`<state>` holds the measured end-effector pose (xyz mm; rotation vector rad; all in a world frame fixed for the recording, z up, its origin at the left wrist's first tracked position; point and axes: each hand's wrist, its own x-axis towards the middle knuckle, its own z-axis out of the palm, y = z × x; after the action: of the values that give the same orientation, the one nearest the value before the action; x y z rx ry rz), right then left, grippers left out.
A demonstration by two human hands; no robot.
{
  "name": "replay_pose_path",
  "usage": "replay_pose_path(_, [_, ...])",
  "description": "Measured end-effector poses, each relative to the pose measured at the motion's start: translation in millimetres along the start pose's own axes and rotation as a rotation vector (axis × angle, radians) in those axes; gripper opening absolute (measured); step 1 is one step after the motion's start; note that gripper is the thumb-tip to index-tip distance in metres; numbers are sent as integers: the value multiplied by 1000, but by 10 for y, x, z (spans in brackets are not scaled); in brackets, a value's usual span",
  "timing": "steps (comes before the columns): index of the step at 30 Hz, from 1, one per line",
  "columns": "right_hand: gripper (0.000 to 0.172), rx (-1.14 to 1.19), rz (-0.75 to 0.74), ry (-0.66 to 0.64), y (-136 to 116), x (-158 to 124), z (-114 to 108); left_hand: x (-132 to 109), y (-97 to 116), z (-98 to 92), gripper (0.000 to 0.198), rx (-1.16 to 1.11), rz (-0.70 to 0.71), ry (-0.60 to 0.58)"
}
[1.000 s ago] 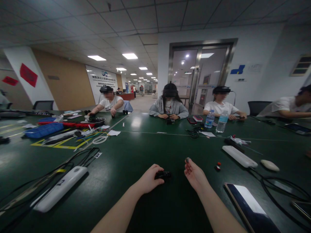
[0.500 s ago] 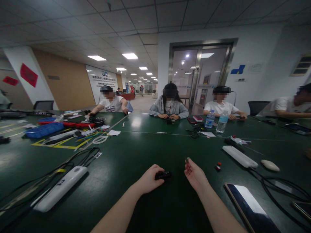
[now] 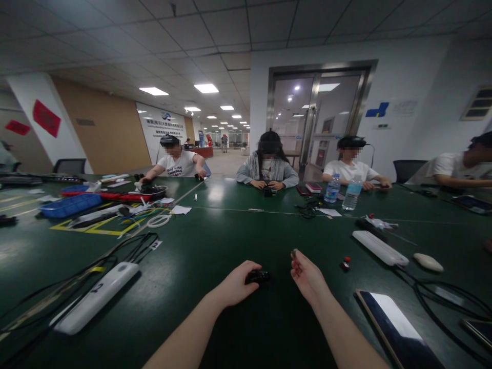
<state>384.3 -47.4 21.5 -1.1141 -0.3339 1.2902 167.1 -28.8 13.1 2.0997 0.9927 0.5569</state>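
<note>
On the green table [image 3: 215, 251], my left hand [image 3: 239, 283] is closed around a small black object [image 3: 258, 277], its thumb at the near side and its fingers over the far side. The object's right part sticks out of the grip; its kind is too dark to make out. A short way to the right, my right hand [image 3: 307, 274] is raised with the palm turned inward. Its thumb and forefinger pinch a tiny greyish piece [image 3: 294, 252], too small to name. The other fingers are curled. A small red and black item [image 3: 346, 263] lies right of that hand.
At the right are a phone [image 3: 395, 328], a white power strip [image 3: 380, 248], a white mouse [image 3: 428, 262] and black cables. Another power strip [image 3: 96, 297] lies at the left, before a blue tray [image 3: 71, 205]. Two water bottles [image 3: 351, 193] and several seated people are across the table.
My right hand has shifted very slightly left with the tiny piece still pinched. My left hand keeps its grip on the black object, almost unmoved.
</note>
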Motion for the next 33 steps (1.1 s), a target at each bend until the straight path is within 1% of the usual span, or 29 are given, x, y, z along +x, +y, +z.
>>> replay_pose_path(3, [14, -40, -19, -31, 29, -11, 21, 9, -36, 20, 49, -20, -7, 13])
replay_pose_path(7, [23, -166, -74, -115, 105, -1, 48, 25, -66, 42, 56, -38, -47, 17])
replay_pose_path(11, [30, -372, -165, -231, 180, -10, 72, 32, -66, 49, 54, -62, 12, 26])
replay_pose_path(14, [31, -572, -237, -344, 215, -50, 96, 31, -61, 52, 50, -104, 50, 30])
replay_pose_path(16, [30, -662, -263, -409, 232, -83, 115, 26, -58, 53, 49, -127, 64, 30])
replay_pose_path(19, [26, -714, -284, -471, 257, -109, 138, 14, -48, 48, 41, -113, 70, 15])
replay_pose_path(23, [21, -778, -296, -511, 290, -100, 150, 5, -15, 42, 26, -31, 28, -5])
replay_pose_path(25, [20, -790, -291, -535, 297, -100, 152, 9, 10, 46, 25, -12, 21, -5])
replay_pose_path(29, [19, -815, -267, -589, 274, -145, 162, 29, 50, 64, 28, -8, -28, 13])
replay_pose_path(33, [20, -817, -249, -612, 229, -199, 177, 49, 55, 83, 24, 6, -46, 42])
